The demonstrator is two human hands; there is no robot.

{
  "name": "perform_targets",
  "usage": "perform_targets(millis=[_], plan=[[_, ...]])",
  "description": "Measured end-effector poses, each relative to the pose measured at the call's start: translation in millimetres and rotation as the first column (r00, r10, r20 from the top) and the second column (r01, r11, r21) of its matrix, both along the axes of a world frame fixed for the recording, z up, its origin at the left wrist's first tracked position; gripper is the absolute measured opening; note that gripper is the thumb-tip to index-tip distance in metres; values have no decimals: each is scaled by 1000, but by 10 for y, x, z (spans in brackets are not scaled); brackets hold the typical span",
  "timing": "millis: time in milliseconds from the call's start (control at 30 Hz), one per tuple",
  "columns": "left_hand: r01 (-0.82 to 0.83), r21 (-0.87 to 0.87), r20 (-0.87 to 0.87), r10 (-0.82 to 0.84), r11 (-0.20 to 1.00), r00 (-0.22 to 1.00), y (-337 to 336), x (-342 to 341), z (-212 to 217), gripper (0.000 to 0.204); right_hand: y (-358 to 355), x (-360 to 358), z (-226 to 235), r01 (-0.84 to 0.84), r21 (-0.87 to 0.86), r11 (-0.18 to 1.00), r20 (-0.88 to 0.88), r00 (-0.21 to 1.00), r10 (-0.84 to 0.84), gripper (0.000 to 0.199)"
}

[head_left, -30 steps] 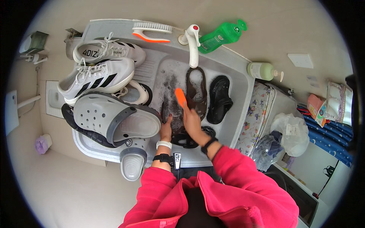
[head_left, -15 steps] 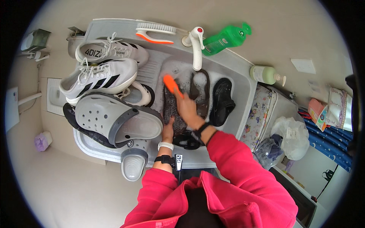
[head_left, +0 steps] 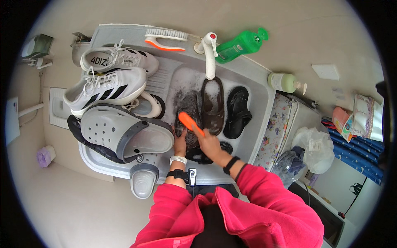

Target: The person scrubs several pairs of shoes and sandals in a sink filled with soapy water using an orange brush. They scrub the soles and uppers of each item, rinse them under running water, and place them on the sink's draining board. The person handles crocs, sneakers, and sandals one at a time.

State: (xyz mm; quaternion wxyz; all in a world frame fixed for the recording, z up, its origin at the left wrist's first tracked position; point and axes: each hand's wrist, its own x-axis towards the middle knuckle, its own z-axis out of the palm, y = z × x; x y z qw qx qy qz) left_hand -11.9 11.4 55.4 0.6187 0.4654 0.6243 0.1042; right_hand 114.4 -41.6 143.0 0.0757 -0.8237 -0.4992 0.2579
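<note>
My right hand (head_left: 210, 145) grips an orange-backed scrub brush (head_left: 189, 122), its bristles hidden beneath it. The brush lies over the middle of a dark clog (head_left: 189, 104) turned sole up, coated with suds. At that clog's near left edge, my left hand (head_left: 180, 143) holds on, some fingers hidden by the shoe. A brown clog (head_left: 214, 109) with foam inside lies just right of it. Farther right in the sink (head_left: 257, 120) is a black clog (head_left: 237, 113). Another black shoe (head_left: 200, 155) sits at the near side, partly covered by my right hand.
White sneakers (head_left: 111, 89) and large grey clogs (head_left: 103, 126) crowd the left ledge. A second brush (head_left: 165, 39), a white faucet (head_left: 210, 53) and a green bottle (head_left: 240, 46) line the back. A pale green pump bottle (head_left: 283, 82) stands at the right corner.
My right hand has brought the brush toward me, from the far end of the upturned sole to its middle. My left hand stays at the shoe's edge. The view has shifted slightly.
</note>
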Motion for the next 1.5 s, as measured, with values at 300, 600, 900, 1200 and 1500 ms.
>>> perform_targets(millis=[300,600,900,1200,1500], plan=[[368,251,-201,-323,895,925,105,38,1183,75,556,761,49,122,-2,993,-146,982,-121,77],[682,593,-300,-668,428,681,366,388,2858,87,-64,1093,929,-89,108,990,-364,923,123,73],[318,753,63,-545,575,836,606,627,2637,95,-470,572,737,462,-266,846,-847,306,-434,23],[-42,258,154,1,965,988,-135,60,1211,89,-296,353,243,425,-616,663,-765,-124,-632,19],[-140,-182,211,178,973,961,95,-75,758,68,-423,398,-566,370,-149,917,-642,669,-374,50]])
